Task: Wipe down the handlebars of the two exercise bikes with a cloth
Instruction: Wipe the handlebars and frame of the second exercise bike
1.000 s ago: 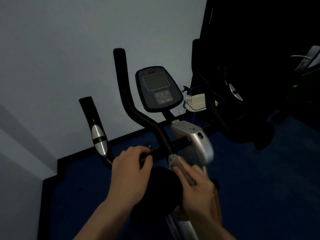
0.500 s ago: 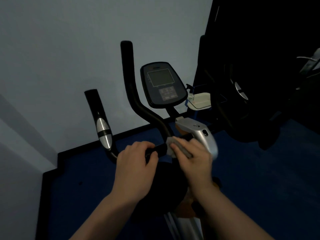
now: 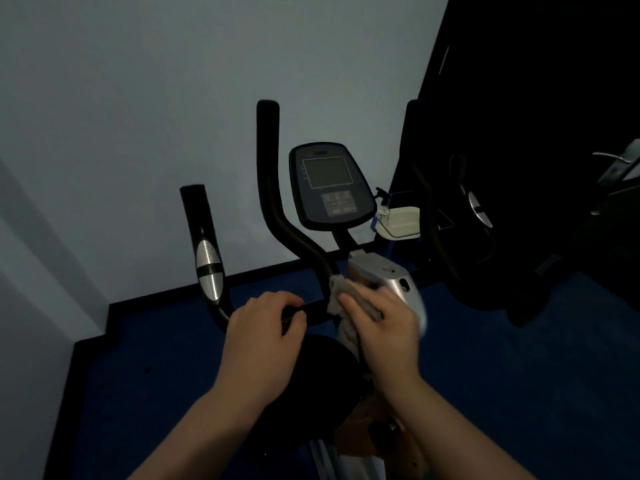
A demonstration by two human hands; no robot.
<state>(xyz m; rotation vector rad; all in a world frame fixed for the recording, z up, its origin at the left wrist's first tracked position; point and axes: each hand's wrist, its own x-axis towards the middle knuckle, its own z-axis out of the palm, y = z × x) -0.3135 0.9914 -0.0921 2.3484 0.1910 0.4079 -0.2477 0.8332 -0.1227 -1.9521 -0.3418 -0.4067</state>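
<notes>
Two hands work at the near exercise bike (image 3: 381,271) in the head view. The left hand (image 3: 263,327) curls its fingers over the black crossbar of the handlebars (image 3: 270,188), gripping it just right of where the left grip bends upward. The right hand (image 3: 381,323) presses a grey cloth (image 3: 337,292) against the crossbar where the tall inner bar meets it; its fingers lie over the cloth, and part of the cloth hangs down below the bar.

Left of the hands, the short outer grip (image 3: 204,244) rises with silver sensor pads on it. Beyond the hands, the console (image 3: 329,185) with its dark screen and keypad stands on a stem above the silver frame housing. A black saddle (image 3: 322,372) sits beneath the forearms.

Further right, in deep shadow, stands the second exercise bike (image 3: 460,220); its handlebars are dim and hard to trace. Between the two bikes, against the wall, a pale tray-like object (image 3: 398,220) is visible. Blue floor (image 3: 519,375) meets the grey wall (image 3: 138,98) along a dark skirting.
</notes>
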